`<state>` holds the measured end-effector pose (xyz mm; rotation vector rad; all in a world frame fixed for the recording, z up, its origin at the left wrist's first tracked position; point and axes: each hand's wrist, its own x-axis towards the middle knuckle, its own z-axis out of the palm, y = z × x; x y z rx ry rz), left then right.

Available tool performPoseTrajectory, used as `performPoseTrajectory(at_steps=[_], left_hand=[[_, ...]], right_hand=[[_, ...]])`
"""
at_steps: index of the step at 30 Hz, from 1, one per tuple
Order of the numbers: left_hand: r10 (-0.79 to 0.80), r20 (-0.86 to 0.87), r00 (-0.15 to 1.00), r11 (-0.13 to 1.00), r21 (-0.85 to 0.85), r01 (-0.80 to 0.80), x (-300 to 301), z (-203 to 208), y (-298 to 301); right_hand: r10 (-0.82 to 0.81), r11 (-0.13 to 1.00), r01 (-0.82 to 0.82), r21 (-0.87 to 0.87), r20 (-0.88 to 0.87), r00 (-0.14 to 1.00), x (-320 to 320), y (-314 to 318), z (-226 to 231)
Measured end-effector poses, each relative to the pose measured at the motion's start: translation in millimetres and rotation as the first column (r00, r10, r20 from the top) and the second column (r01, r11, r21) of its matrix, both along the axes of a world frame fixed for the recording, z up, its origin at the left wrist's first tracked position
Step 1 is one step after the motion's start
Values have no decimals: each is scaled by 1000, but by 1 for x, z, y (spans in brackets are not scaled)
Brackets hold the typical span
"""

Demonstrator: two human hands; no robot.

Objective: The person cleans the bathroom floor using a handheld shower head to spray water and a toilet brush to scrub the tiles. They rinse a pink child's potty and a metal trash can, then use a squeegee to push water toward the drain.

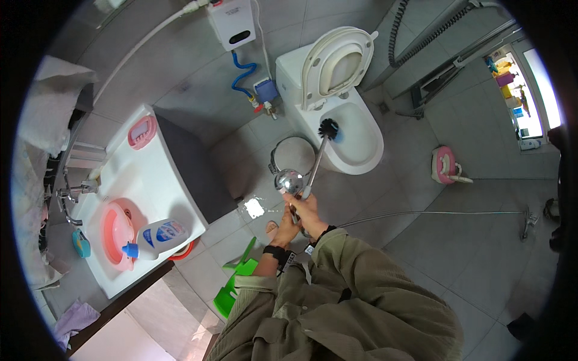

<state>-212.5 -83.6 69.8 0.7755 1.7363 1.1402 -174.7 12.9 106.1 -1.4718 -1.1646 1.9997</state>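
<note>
My right hand [309, 214] is closed around the lower end of a toilet brush [316, 162]. The brush's dark bristled head [329, 128] is over the left rim of the white toilet bowl [368, 159], whose lid [342, 55] stands raised. Close beside it, my left hand [286, 229] is closed on a chrome shower head [289, 181]; its handle is mostly hidden by my fingers. From near my hands, a metal shower hose [421, 212] stretches to a wall fitting [529, 223] on the right. The two hands touch or nearly touch.
Left of the toilet sits a round lidded bin [294, 156]. A sink [158, 186] holds a pink basin [114, 231] and a large bottle [161, 236]. A green plastic stool [227, 295] is near my left arm. Water glistens on the floor tiles [256, 207].
</note>
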Motion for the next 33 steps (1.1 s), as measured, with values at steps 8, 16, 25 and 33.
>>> performPoseTrajectory(at_steps=[8,16,25,33], left_hand=[[109,129,986,974,-211,-80,23,-55,7],[416,221,882,907,-168,-386,22,-152,-11],[305,212,928,952,-105,-289,13,-163,-1],[279,351,894,960,-111,-256,26,-137,19]], right_hand=[[326,939,-335,84,103,940,33,26,-84],[330,633,-680,371,665,670,103,67,-161],[414,389,-870,304,786,460,103,83,-174],[440,361,-922,141,846,302,106,79,-153]])
